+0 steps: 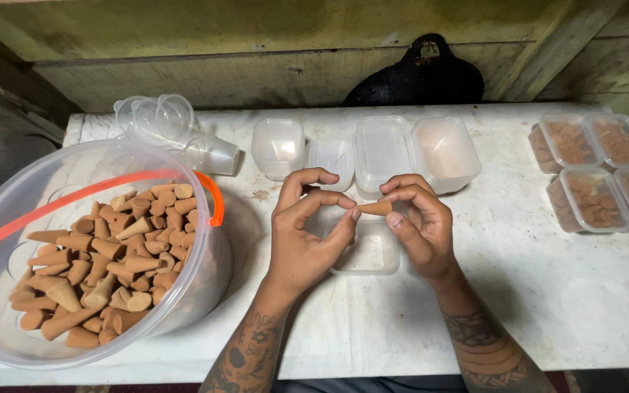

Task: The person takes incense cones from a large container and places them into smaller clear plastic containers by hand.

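While both hands meet over the middle of the white table [547,291], we see that they share one small brown cone [374,208]. The right hand [420,225] pinches the wide end of it between thumb and fingers, and the left hand [307,233] touches the pointed end with its thumb and forefinger, the other fingers curled above. So both hands are closed on the same cone, and it lies almost flat between them. We think it is held this way so that it hangs directly above the open clear box [369,255], which rests on the table just below the hands and looks empty.

At the left stands a big clear bucket [9,218] with an orange handle [111,191], tilted toward the person, perhaps for easy reach. It holds a pile of cones [103,262] of the same brown colour.

Behind the hands there is a row of empty clear boxes [384,149], rectangular with round corners, some stacked. Beside them, some clear plastic cups [176,131] lie on their side, one inside the other. At the far right, four closed clear boxes [595,171] stand together in a square group; brown pieces show through their lids. We see no labels on any package. A dark round object [420,76] leans against the wooden wall behind the table.
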